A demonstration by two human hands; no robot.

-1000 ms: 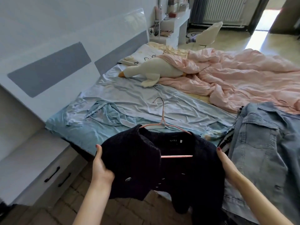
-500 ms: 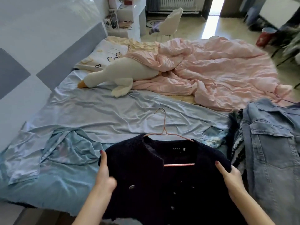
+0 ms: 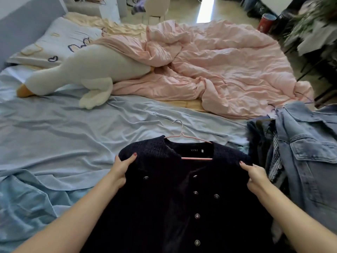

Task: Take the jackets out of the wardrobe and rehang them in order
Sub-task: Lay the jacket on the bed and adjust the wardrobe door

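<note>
Lowered since the earlier frame: dark navy knitted button-front jacket [image 3: 182,194] on thin pink wire hanger [image 3: 189,141], now flat on the pale blue bed sheet [image 3: 73,128].
Left hand [image 3: 121,168] and right hand [image 3: 255,173] each pinch a shoulder. Risk: uneven pull slips a shoulder off the hanger. Hem cut off below; faded blue denim jacket [image 3: 310,152] alongside partly out of view.

Beside the goose toy [image 3: 87,70]: one dark jacket [image 3: 182,198] on one pink hanger [image 3: 189,137], one denim jacket [image 3: 310,152], one quilt [image 3: 218,66], one pillow [image 3: 54,44]
</note>
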